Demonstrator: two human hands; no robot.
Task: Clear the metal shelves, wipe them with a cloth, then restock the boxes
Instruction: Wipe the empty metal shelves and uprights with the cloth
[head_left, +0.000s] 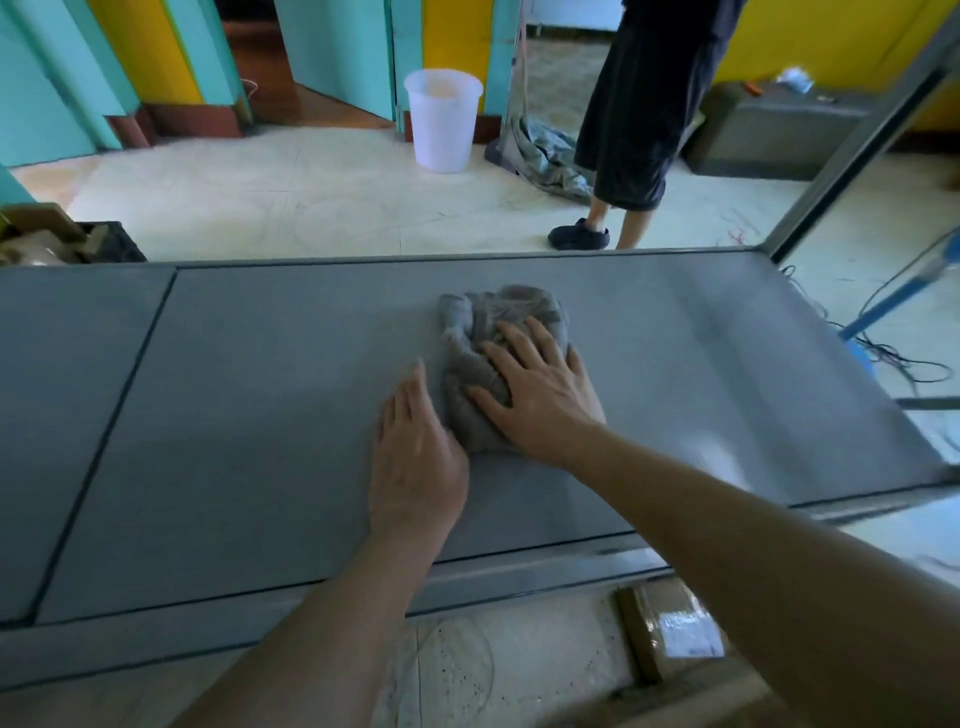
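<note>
A grey cloth (483, 322) lies bunched up in the middle of the metal shelf (234, 415). The right hand (540, 395) presses flat on it, fingers spread. The left hand (415, 457) lies flat on the shelf at the cloth's 8 o'clock, touching its edge. A box (670, 629) sits on the floor at 5 o'clock, a bucket (442, 122) at 12.

The single wide-angle view comes from the person's head, faces forward and down, and is near over the shelf (260, 415), which fills the middle, while the floor (311, 197) and a bucket (441, 124) lie farther ahead.
</note>
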